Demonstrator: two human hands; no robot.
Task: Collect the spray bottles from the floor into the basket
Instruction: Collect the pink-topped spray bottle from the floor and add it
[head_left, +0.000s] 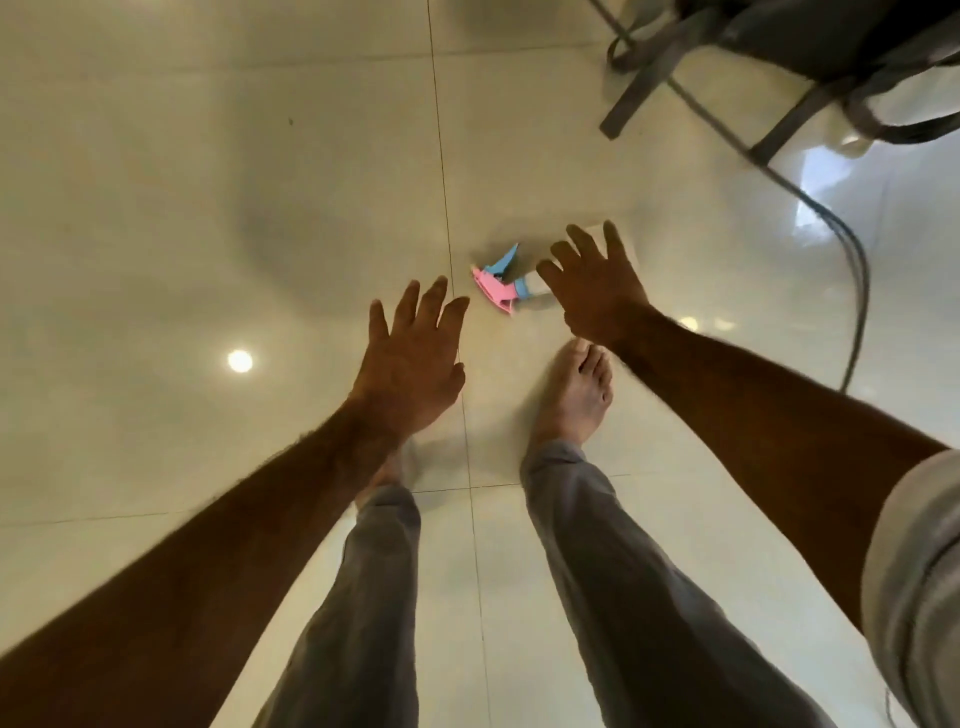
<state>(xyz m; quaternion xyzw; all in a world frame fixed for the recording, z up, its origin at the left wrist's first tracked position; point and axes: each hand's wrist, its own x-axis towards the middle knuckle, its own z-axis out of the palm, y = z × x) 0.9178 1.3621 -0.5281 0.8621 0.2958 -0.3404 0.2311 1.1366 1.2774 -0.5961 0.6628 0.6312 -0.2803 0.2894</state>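
Note:
A spray bottle (501, 283) lies on its side on the pale tiled floor, with a pink and blue trigger head and a clear body. My right hand (595, 288) hovers over the bottle's body with fingers spread and hides most of it; it holds nothing. My left hand (413, 358) is stretched out to the left of the bottle, palm down, fingers apart and holding nothing. No basket is in view.
A dark chair frame (649, 67) with a bag stands at the top right. A grey cable (852, 249) curves across the floor on the right. My bare right foot (576, 395) stands just behind the bottle. Glossy tiles (208, 208) spread out to the left.

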